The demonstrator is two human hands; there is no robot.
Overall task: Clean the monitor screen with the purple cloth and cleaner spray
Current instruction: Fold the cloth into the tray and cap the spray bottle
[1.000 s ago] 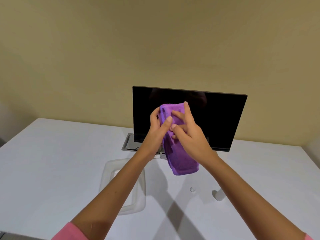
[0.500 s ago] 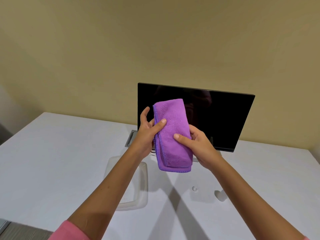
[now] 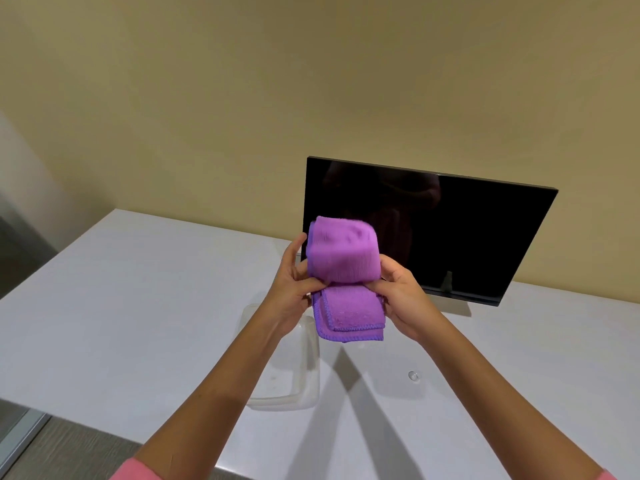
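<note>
Purple cloth (image 3: 346, 275) held in the air by both hands, in front of the lower left part of the dark monitor screen (image 3: 450, 230), not touching it. Folded over since half a second ago: earlier hung as one long flat strip, now doubled, with the upper half curled forward above the lower half. Left hand (image 3: 291, 289) pinching the fold from the left with thumb and fingers curled on the fabric; right hand (image 3: 398, 292) pinching the same fold from the right. Probably being shaped into a wiping pad, so wiping itself not yet begun.

Monitor upright near the back of the white table (image 3: 121, 306), against a beige wall (image 3: 242, 81). Clear plastic container (image 3: 287, 375) on the table below the left forearm, partly hidden by it. Small clear round object (image 3: 413, 376) on the table towards the right, too small to identify. No cleaner spray visible anywhere, possibly hidden behind the arms. Nothing between cloth and screen; pink sleeves at the bottom edge.
</note>
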